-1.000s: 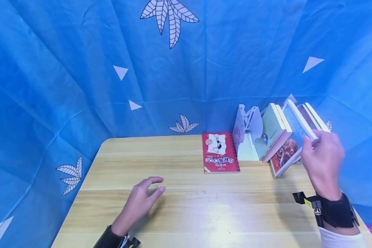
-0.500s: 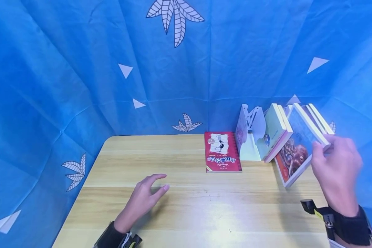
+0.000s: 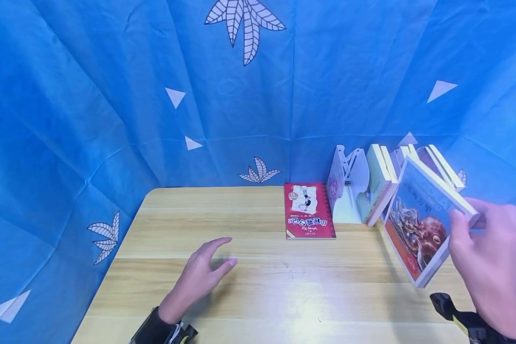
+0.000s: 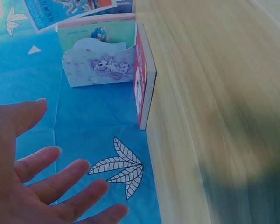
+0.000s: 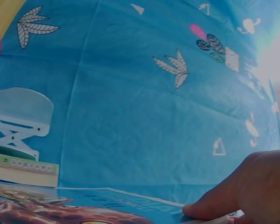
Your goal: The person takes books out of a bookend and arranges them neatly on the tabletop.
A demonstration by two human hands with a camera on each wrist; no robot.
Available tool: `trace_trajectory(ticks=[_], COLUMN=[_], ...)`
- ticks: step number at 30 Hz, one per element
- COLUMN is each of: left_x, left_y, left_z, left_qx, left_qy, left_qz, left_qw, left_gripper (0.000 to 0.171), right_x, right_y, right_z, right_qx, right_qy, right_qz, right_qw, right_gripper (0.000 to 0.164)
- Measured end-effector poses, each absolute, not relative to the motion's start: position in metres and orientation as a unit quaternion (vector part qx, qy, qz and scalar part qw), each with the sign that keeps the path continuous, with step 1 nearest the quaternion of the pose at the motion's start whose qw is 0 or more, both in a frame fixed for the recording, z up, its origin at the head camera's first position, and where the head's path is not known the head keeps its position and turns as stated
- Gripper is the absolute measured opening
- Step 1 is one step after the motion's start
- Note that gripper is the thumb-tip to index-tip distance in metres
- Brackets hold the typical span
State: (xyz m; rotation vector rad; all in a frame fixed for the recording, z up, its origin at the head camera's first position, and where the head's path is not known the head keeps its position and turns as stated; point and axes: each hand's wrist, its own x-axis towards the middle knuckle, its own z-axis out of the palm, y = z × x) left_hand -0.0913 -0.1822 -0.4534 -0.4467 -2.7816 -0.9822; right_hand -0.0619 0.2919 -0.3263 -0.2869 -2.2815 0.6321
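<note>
My right hand (image 3: pixel 494 253) pinches a blue book with an octopus on its cover (image 3: pixel 421 224) by its edge, thumb on the cover and fingers behind. The book is tilted, in front of the row of books at the right. In the right wrist view the thumb presses on the same octopus book (image 5: pixel 107 207). My left hand (image 3: pixel 202 272) is held over the table's left half, fingers bent loosely and nothing in its grasp. In the left wrist view the left hand (image 4: pixel 56 182) shows its fingers spread apart.
A red Wimpy Kid book (image 3: pixel 307 210) lies flat left of a white bookend rack (image 3: pixel 346 205). Green-covered books (image 3: pixel 376 186) lean in the rack, with several more books (image 3: pixel 440 165) behind the octopus book. A blue patterned cloth (image 3: pixel 241 110) surrounds the wooden table (image 3: pixel 258 296).
My right hand has drawn the octopus book out from the row, rightward and toward me, so more of its cover shows. The green-covered books stand more upright. The left hand barely moved.
</note>
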Motion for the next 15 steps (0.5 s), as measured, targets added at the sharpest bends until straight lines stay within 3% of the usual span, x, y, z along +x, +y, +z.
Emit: trace_trajectory(ticks=[7,15], left_x=[-0.091,-0.090], left_y=[-0.181,-0.179], left_z=[-0.452,-0.449], left_qx=[-0.148,-0.140], left_qy=[-0.931,-0.931], left_qz=[-0.326,-0.331], left_qw=[0.073,0.063], left_gripper=[0.057,0.057], right_x=[-0.050,-0.041], right_y=[0.297,0.289], right_z=[-0.310,-0.314], right_qx=[-0.133,-0.132], right_qy=[-0.915,-0.891], right_qz=[0.223,0.268], right_qw=[0.308,0.341], right_gripper=[0.033,0.029])
